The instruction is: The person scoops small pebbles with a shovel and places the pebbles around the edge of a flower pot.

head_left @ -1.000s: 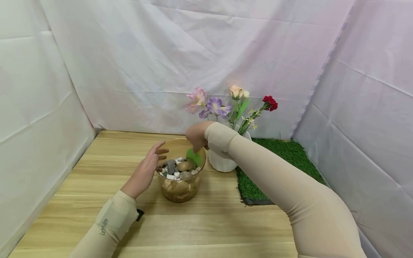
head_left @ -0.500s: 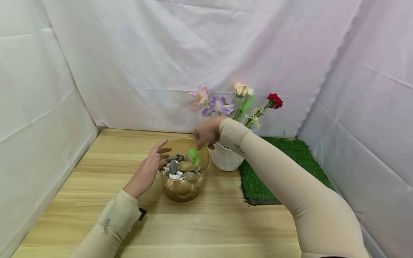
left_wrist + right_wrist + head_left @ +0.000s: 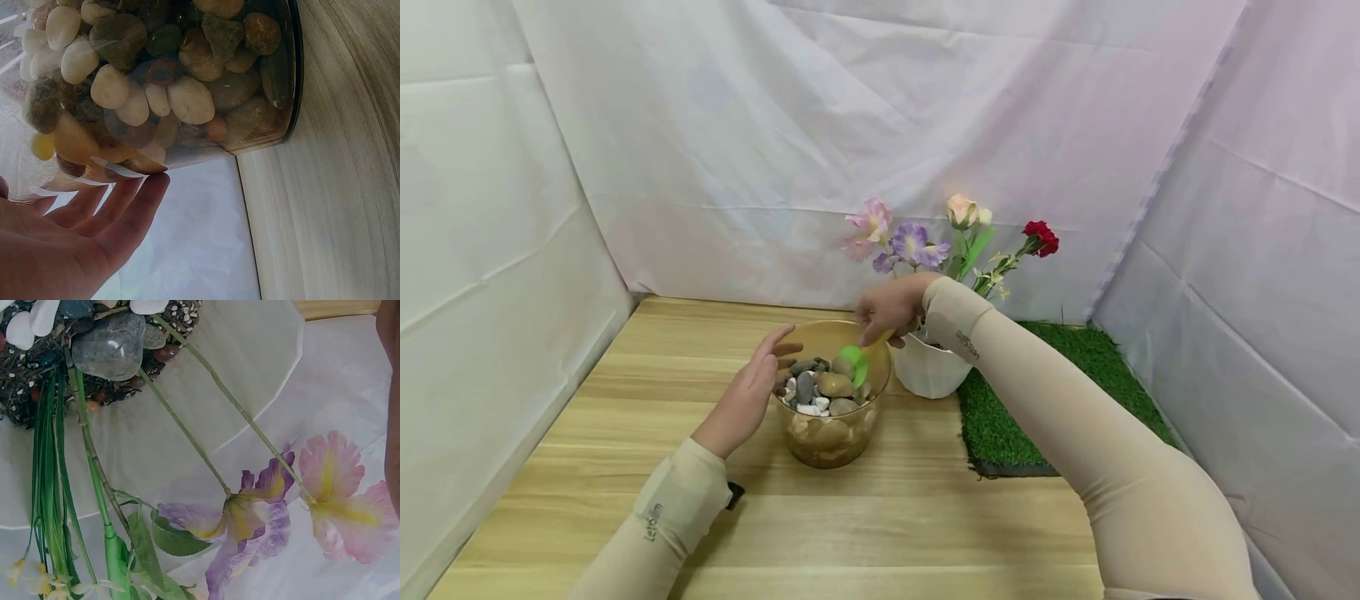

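A clear amber container (image 3: 831,437) full of pebbles and stones (image 3: 833,384) stands on the table. My left hand (image 3: 747,400) is at its left side, fingers extended; in the left wrist view the fingertips (image 3: 156,181) rest against the clear wall. Over the container's right rim, my right hand (image 3: 891,308) grips a small shovel, its round green blade (image 3: 853,365) down among the stones and a bit of yellow handle showing beside the fingers. The right wrist view shows mainly the flowers, with the shovel out of sight.
Just right of the container, a white pot (image 3: 928,371) holds dark soil, stones and artificial flowers, among them a purple iris (image 3: 250,519), a pink bloom (image 3: 340,500) and a red carnation (image 3: 1041,239). A green turf mat (image 3: 1060,400) lies at the right. White cloth (image 3: 775,167) hangs behind.
My right hand has drawn slightly right and up, still gripping the shovel, whose green blade has turned and shifted among the stones. The left hand keeps its place by the container.
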The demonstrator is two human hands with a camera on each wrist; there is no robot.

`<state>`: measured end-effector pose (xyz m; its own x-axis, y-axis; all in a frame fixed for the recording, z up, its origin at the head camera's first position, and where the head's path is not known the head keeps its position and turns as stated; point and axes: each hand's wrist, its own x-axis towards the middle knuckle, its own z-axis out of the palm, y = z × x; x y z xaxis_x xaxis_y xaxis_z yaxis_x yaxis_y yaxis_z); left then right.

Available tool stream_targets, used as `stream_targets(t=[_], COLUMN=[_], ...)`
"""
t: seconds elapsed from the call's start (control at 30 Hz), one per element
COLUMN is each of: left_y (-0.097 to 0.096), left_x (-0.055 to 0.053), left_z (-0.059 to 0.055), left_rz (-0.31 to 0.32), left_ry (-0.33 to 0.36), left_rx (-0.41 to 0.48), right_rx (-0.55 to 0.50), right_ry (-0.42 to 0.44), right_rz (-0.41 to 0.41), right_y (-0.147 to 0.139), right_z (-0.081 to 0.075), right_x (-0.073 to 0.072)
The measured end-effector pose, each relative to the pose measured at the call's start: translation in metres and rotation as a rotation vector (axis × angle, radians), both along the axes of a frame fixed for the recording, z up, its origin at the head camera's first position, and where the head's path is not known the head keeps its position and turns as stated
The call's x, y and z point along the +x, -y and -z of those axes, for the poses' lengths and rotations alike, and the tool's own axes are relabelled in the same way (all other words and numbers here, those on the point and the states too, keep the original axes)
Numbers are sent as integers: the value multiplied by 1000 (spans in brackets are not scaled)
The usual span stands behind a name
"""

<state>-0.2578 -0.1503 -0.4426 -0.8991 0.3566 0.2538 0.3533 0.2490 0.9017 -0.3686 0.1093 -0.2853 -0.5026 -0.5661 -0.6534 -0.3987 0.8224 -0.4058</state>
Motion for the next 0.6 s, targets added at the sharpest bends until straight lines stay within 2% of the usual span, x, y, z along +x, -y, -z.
stream_targets(t=[0.2, 0.37, 0.5, 0.6], left_y=[-4, -1, 0, 0], left_x=[-1, 2, 2, 3], left_z=[0, 0, 0, -1], left_rz=[-5, -37, -53, -63], left_ry=[5, 2, -9, -16], left_rx=[-11, -51, -57, -60], right_rx=[-48, -213, -339, -376], right_ry=[38, 122, 126, 126], right_rz=[50, 99, 96, 110], right_y=[-9, -24, -36, -41], right_z=[4, 21, 31, 32], right_x=[0, 0, 2, 4])
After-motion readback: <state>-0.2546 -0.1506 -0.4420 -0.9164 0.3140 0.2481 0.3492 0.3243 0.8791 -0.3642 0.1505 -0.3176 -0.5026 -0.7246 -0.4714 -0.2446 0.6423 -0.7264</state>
